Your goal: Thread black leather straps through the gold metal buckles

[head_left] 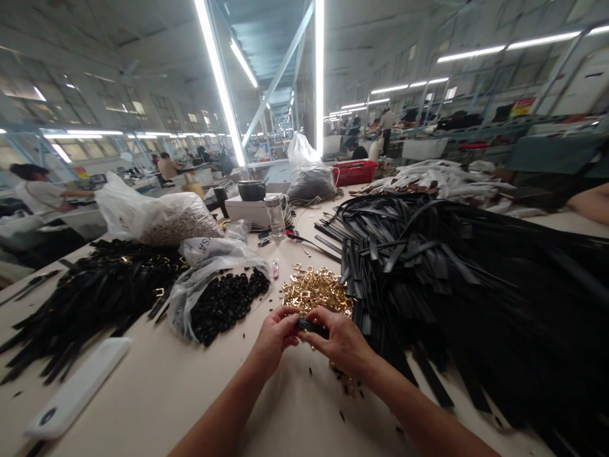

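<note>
My left hand (277, 334) and my right hand (339, 340) meet over the table's front middle, both pinched on one short black strap piece (310, 327) held between them. Just behind the hands lies a heap of gold metal buckles (316, 291). A huge pile of black straps (457, 279) spreads to the right of my right hand. To the left of my left hand, a clear plastic bag spills small black loops (223, 301).
Finished black straps with gold buckles (90, 298) lie heaped at the left, with a white phone (78, 387) in front of them. A bag of pale parts (162, 219), a bottle (276, 216), a box and a red basket (354, 171) stand farther back. Other people work at distant tables.
</note>
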`<move>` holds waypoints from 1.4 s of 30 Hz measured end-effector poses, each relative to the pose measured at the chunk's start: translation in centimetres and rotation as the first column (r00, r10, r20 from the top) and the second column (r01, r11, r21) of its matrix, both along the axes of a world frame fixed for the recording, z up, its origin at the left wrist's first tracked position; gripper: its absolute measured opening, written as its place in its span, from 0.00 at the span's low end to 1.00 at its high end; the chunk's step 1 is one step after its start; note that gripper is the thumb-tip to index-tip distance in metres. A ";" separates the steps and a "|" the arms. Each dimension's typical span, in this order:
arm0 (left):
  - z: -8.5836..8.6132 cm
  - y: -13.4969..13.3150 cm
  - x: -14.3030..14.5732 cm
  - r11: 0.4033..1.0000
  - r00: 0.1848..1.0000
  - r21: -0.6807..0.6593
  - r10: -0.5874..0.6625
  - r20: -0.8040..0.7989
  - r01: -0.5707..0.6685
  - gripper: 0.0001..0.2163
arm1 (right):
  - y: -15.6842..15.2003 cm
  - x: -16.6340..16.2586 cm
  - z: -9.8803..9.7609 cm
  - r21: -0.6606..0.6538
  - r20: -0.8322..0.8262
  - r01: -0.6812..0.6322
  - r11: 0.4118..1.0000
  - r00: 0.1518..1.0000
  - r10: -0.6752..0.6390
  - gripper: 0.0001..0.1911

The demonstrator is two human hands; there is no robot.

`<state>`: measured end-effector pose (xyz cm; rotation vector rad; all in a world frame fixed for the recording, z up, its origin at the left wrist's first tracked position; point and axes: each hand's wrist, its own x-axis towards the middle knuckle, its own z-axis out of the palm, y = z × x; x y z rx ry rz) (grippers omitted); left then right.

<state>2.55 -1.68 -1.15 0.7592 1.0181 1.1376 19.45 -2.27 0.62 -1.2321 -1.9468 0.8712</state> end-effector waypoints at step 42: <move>1.1 2.0 -4.2 0.956 0.915 0.240 0.243 -0.321 -0.170 0.15 | 0.7 2.7 3.1 -0.360 -0.659 -0.201 0.911 0.746 -0.096 0.18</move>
